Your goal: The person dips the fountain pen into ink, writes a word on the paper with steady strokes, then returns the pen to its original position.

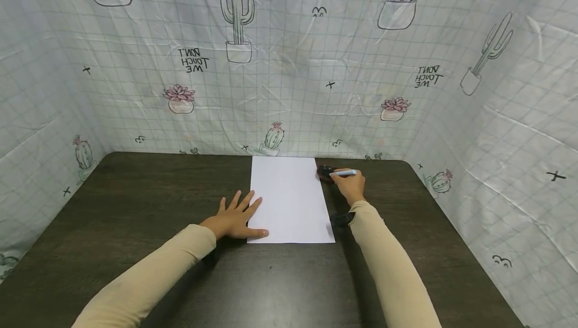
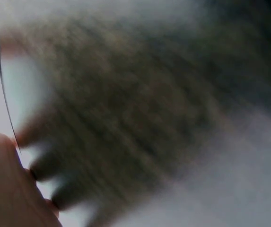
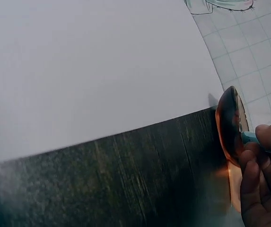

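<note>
A sheet of white paper (image 1: 289, 202) lies upright to the view on the dark table. My left hand (image 1: 236, 220) rests flat with fingers spread over its left edge, thumb and fingertips on the sheet. Just past the paper's far right corner, my right hand (image 1: 353, 187) pinches a pale blue pen (image 1: 345, 172) between thumb and fingers. The pen's teal end (image 3: 249, 137) points at a dark, glossy rounded object (image 1: 325, 173) with an orange-brown edge, set close beside the sheet. What kind of object that is, I cannot tell.
The dark wooden table (image 1: 158, 182) reaches back to a white grid-patterned cloth (image 1: 293, 67) printed with cacti, which hangs behind and at both sides. Beige sleeves cover both arms, and a dark band (image 1: 343, 219) sits at the right wrist.
</note>
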Demonstrator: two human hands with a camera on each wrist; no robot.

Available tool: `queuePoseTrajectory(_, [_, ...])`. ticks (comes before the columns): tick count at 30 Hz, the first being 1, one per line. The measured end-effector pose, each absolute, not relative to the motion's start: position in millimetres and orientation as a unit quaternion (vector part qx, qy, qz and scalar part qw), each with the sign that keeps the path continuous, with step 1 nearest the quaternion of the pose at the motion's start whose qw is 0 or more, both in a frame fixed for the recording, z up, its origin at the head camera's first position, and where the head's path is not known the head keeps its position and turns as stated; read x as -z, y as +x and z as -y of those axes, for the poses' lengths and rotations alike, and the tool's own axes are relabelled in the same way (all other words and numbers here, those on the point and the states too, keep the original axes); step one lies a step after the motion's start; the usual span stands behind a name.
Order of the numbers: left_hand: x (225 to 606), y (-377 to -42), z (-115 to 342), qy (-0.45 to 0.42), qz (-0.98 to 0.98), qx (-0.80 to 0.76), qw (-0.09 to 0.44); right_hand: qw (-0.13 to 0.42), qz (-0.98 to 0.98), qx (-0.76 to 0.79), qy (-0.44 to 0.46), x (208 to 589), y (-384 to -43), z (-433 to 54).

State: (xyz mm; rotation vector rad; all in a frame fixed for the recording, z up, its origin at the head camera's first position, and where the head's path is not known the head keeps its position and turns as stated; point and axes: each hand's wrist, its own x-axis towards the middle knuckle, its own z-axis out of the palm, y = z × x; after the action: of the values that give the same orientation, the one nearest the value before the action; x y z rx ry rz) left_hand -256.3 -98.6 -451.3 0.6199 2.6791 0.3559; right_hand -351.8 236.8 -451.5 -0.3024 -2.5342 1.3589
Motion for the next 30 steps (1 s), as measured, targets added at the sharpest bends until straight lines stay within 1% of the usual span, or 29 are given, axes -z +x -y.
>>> queuePoseTrajectory(7, [449.7, -254.3, 99.4, 0.216, -0.948, -0.139, 0.186, 0.130, 0.873, -0.456, -0.114, 450.0, -351.5, -238.5])
queuePoseTrajectory(18, [450.1, -255.0, 99.4, 0.214, -0.950, -0.136, 0.184, 0.109, 0.876, -0.456, -0.109, 447.7, -351.2, -233.6])
queuePoseTrajectory(30, [453.6, -255.8, 99.0, 0.218, -0.949, -0.133, 0.183, 0.122, 0.869, -0.466, -0.113, 450.8, -352.1, -234.2])
